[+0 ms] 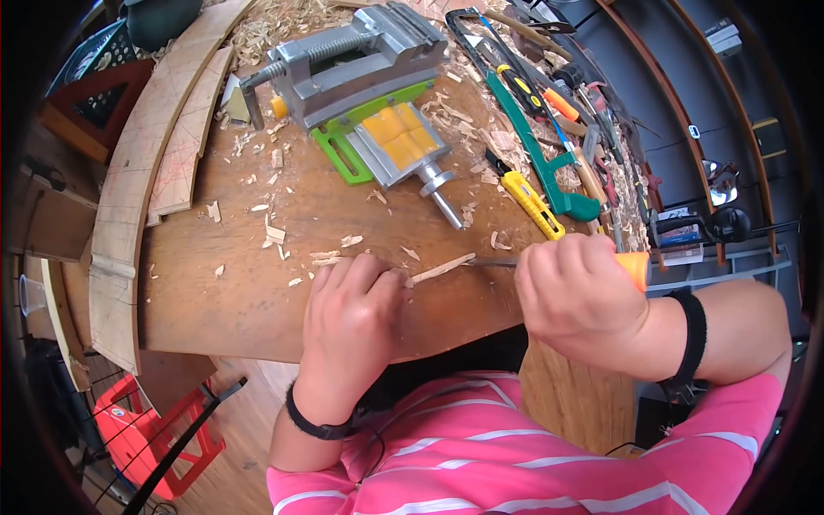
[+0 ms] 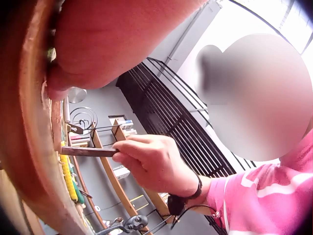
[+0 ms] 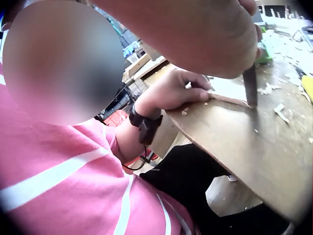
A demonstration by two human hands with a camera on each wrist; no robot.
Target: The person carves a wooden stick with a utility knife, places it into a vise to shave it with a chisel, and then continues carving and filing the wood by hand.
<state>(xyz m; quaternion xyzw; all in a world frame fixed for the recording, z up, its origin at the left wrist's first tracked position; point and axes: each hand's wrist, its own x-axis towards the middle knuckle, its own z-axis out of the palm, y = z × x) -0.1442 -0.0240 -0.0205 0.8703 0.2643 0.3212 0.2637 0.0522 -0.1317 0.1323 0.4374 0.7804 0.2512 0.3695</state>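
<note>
My left hand [image 1: 352, 313] pinches a thin pale wood strip [image 1: 442, 269] down against the brown worktable [image 1: 232, 322], close to its front edge. The strip points right, toward my right hand [image 1: 575, 292]. That hand grips a chisel [image 1: 496, 261] whose orange handle end [image 1: 636, 269] sticks out past the little-finger side. In the right wrist view the flat chisel blade [image 3: 251, 88] stands steeply, its tip right at the far end of the strip [image 3: 230, 99]. The left wrist view shows the blade [image 2: 88, 152] coming out from under the curled fingers.
A grey metal vise [image 1: 360, 69] on a green-and-yellow base stands at the back. Beyond my right hand lie a yellow utility knife [image 1: 532, 204], a green saw [image 1: 536, 154] and several other tools. Long boards [image 1: 129, 197] line the left side. Shavings [image 1: 275, 233] litter the tabletop.
</note>
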